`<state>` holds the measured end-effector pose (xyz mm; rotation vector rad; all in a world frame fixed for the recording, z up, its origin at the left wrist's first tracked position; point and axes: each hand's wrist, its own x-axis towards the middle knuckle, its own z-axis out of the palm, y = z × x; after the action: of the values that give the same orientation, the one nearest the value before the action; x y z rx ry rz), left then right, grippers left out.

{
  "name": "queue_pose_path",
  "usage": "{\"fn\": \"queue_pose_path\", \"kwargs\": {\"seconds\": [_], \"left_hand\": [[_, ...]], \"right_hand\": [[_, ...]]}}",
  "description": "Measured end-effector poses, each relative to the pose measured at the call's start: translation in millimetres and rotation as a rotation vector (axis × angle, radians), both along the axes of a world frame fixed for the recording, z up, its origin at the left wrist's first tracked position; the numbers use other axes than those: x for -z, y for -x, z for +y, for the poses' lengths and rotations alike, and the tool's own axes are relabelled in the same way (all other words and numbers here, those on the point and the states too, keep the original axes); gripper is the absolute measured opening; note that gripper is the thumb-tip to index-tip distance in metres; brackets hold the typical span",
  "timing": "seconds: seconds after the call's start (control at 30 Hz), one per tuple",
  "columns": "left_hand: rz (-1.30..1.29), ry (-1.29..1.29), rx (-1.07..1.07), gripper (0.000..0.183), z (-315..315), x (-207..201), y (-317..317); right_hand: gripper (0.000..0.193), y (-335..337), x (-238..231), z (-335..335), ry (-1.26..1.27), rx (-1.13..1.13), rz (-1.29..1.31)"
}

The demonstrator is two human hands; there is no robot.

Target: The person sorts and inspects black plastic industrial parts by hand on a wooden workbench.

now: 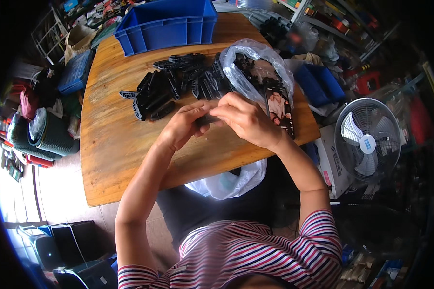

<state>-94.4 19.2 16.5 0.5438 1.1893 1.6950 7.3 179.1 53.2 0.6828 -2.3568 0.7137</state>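
Observation:
Over the table's near part, my left hand (185,124) is closed around a small dark plastic piece (207,119), mostly covered by the fingers. My right hand (247,119) meets it from the other side, thumb and fingers pinched together at the piece; what the pinch itself holds is hidden. Just beyond both hands lies a loose heap of long black plastic parts (167,89), some with ribbed or slotted sides. Right of the heap, an open clear plastic bag (231,65) contains many small black parts (246,65).
A blue bin (166,36) stands at the wooden table's (115,159) far edge. A phone (280,111) with a lit screen leans by the bag. A white plastic bag (222,185) hangs at my lap under the near edge. A fan (368,139) stands to the right.

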Motion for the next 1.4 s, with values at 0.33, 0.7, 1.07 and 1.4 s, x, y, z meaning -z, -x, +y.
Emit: {"fn": "queue_pose_path", "kwargs": {"seconds": [0.33,0.7,1.07,1.4], "left_hand": [[0.188,-0.07,-0.041,0.024,-4,2,-14],[0.785,-0.105,0.322,0.022,2,-2,-60],[1.673,0.306,-0.181,0.028,-13,-11,-4],[1.624,0.78,-0.282,0.022,-32,5,37]], "right_hand": [[0.016,-22,8,-4,0.377,0.14,-0.28],[0.019,-104,52,-6,0.841,0.098,-0.605],[0.023,-156,111,-31,0.299,0.433,-0.327],[0.012,-51,7,44,0.352,0.292,-0.444]]}}
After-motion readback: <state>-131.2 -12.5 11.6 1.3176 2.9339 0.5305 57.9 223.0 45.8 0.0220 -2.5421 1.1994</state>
